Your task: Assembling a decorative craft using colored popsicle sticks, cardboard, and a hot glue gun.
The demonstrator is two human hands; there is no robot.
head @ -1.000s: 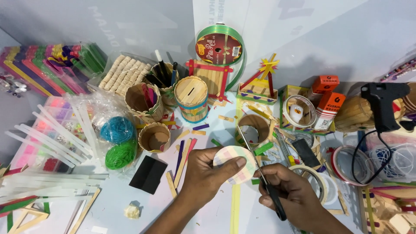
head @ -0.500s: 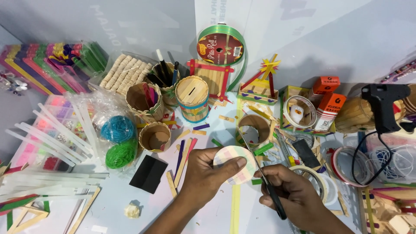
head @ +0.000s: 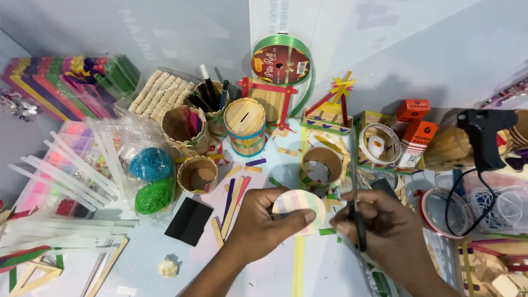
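Note:
My left hand (head: 258,223) pinches a round disc (head: 300,206) made of pastel-striped sticks, thumb on top of it, just above the table. My right hand (head: 385,231) grips a pair of scissors (head: 355,192) with black handles; the blades point up and away, to the right of the disc, not touching it. I cannot tell whether the blades are apart. Just behind the disc stands an open cardboard ring cup (head: 320,165).
Craft clutter surrounds the hands: stick-built cups (head: 184,129), a slotted stick box (head: 245,125), blue and green yarn balls (head: 149,179), a green ribbon roll (head: 280,63), a black glue gun (head: 487,137), tape rolls (head: 440,203), clear glue sticks (head: 66,170), a black square (head: 188,221).
My right hand has swung the scissors from lying against the disc's right edge to pointing upright, away from it. The left hand and disc have barely moved.

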